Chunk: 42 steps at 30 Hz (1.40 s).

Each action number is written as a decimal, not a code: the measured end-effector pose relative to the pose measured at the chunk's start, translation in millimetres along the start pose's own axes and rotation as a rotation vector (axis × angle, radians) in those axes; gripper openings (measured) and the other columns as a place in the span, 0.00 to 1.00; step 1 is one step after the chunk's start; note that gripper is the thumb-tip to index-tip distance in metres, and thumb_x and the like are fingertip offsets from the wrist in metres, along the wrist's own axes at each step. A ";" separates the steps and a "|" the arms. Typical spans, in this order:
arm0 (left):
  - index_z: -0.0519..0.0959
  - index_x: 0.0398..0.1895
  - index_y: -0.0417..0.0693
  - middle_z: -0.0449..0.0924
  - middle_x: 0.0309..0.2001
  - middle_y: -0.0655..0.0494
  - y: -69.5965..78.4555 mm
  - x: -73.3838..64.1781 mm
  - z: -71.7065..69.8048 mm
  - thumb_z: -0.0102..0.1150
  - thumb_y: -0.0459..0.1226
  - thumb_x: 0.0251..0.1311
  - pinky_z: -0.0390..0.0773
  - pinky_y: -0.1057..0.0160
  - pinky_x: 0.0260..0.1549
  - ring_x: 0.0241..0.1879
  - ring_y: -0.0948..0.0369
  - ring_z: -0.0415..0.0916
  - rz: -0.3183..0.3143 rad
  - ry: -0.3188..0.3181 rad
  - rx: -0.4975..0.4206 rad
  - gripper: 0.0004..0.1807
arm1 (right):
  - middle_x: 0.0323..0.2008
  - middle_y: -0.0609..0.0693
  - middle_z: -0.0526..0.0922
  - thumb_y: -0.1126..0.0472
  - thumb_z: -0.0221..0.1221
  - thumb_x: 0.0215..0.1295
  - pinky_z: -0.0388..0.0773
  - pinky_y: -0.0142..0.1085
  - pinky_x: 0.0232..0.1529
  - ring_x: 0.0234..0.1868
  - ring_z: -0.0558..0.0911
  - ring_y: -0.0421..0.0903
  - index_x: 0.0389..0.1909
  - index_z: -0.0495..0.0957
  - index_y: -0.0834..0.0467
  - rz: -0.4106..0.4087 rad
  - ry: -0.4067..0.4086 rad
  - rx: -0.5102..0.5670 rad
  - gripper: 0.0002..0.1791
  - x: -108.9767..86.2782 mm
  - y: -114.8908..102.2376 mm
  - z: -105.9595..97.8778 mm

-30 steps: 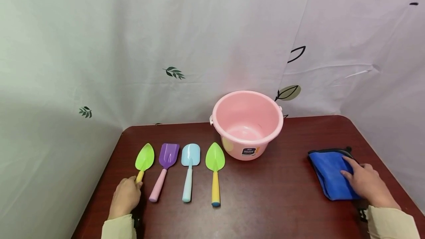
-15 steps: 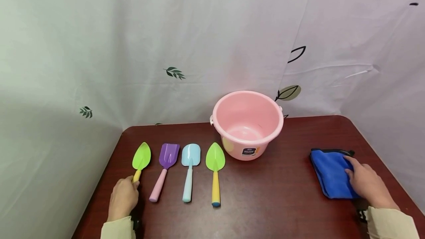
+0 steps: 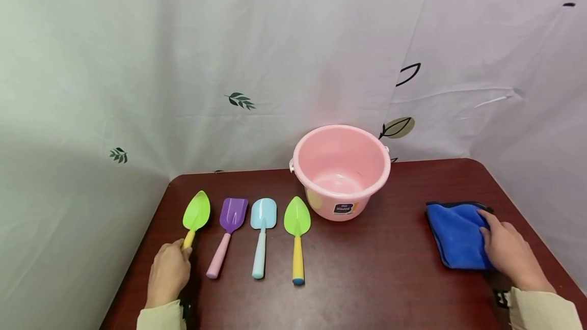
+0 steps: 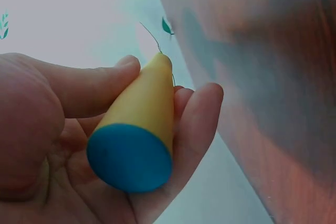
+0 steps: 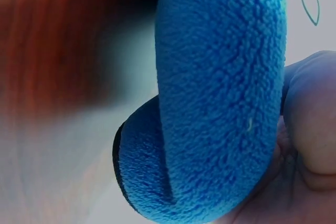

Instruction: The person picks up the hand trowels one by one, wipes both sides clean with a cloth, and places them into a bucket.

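Observation:
At the left of the head view, my left hand (image 3: 168, 275) grips the yellow handle of a garden trowel with a green pointed blade (image 3: 197, 211). The left wrist view looks at the handle's blue butt end (image 4: 130, 158), with the thumb and fingers around the yellow part. Far to the right, my right hand (image 3: 511, 253) holds a folded blue cloth (image 3: 458, 238) by its right side, thumb on top. Up close, the fleecy cloth (image 5: 220, 98) shows a dark edging and a rounded fold; the fingers under it are mostly hidden.
Beside the held trowel lie a purple shovel (image 3: 233, 215) with a pink handle, a light blue shovel (image 3: 263, 214) and another green trowel (image 3: 297, 218). A pink bucket (image 3: 327, 209) stands behind them on the dark red table (image 3: 367, 274). Pale cloth walls (image 3: 298, 39) surround the table.
The left hand has shifted the green trowel a little left, then slightly away from me. The right hand has moved the blue cloth a little, now slightly farther back.

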<state>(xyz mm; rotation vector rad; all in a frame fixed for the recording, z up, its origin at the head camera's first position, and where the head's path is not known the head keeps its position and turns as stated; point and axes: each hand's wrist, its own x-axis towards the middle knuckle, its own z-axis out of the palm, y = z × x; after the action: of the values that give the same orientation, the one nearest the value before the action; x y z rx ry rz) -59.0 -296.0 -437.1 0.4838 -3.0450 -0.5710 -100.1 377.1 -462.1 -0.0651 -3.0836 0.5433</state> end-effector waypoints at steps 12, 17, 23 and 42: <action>0.73 0.58 0.22 0.74 0.48 0.25 14.3 -8.4 -10.5 0.54 0.29 0.69 0.72 0.34 0.47 0.49 0.31 0.73 0.074 0.050 0.002 0.19 | 0.46 0.79 0.70 0.70 0.50 0.75 0.69 0.64 0.38 0.45 0.71 0.74 0.69 0.58 0.72 -0.077 0.100 0.035 0.25 -8.2 -22.5 -10.4; 0.73 0.58 0.22 0.74 0.49 0.26 21.0 -11.9 -14.9 0.55 0.29 0.69 0.72 0.34 0.48 0.49 0.32 0.74 0.091 0.055 -0.006 0.19 | 0.45 0.78 0.71 0.70 0.51 0.74 0.70 0.63 0.36 0.44 0.72 0.72 0.70 0.58 0.71 -0.107 0.129 0.030 0.26 -10.0 -32.7 -15.8; 0.74 0.58 0.24 0.76 0.49 0.28 30.7 -17.4 -18.8 0.56 0.29 0.69 0.72 0.35 0.49 0.50 0.34 0.74 0.148 0.062 -0.019 0.19 | 0.47 0.78 0.70 0.71 0.51 0.74 0.68 0.65 0.39 0.46 0.71 0.73 0.72 0.58 0.69 -0.152 0.153 0.048 0.28 -17.1 -43.3 -19.5; 0.79 0.56 0.29 0.80 0.47 0.37 63.7 -29.0 -18.0 0.61 0.30 0.67 0.78 0.40 0.41 0.43 0.42 0.80 0.258 0.045 -0.016 0.17 | 0.56 0.69 0.71 0.74 0.52 0.73 0.66 0.57 0.46 0.54 0.72 0.66 0.76 0.59 0.57 -0.344 0.251 0.143 0.33 -38.2 -88.5 -30.7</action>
<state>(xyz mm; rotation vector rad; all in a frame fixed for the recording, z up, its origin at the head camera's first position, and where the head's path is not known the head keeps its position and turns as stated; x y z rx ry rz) -49.3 -237.3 -396.2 0.0978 -2.9890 -0.5622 -64.9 302.9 -403.0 0.3613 -2.7182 0.6741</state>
